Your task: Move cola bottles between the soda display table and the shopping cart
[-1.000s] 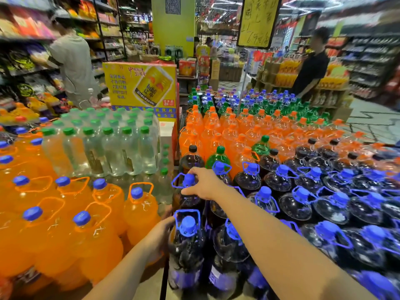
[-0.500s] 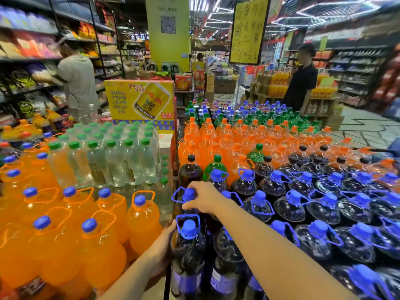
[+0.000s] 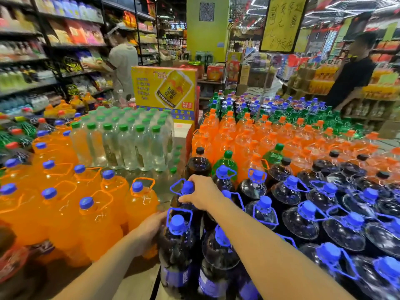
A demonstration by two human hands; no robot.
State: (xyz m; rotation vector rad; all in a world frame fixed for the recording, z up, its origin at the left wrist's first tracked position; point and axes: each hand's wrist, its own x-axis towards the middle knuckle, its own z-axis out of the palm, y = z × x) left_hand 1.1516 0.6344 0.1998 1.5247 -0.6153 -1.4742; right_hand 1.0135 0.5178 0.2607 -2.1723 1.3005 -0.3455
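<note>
The right hand (image 3: pixel 202 192) curls over the blue cap of an upright cola bottle (image 3: pixel 186 202). Just nearer than that bottle, the left hand (image 3: pixel 149 230) presses another cola bottle's (image 3: pixel 176 252) shoulder, its fingers hidden. Both bottles stand vertical, so the lift looks straight up.

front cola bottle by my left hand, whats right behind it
Another cola bottle; the right hand grips its neck beside the blue cap. Its body is mostly hidden by the front cola bottle.
</note>
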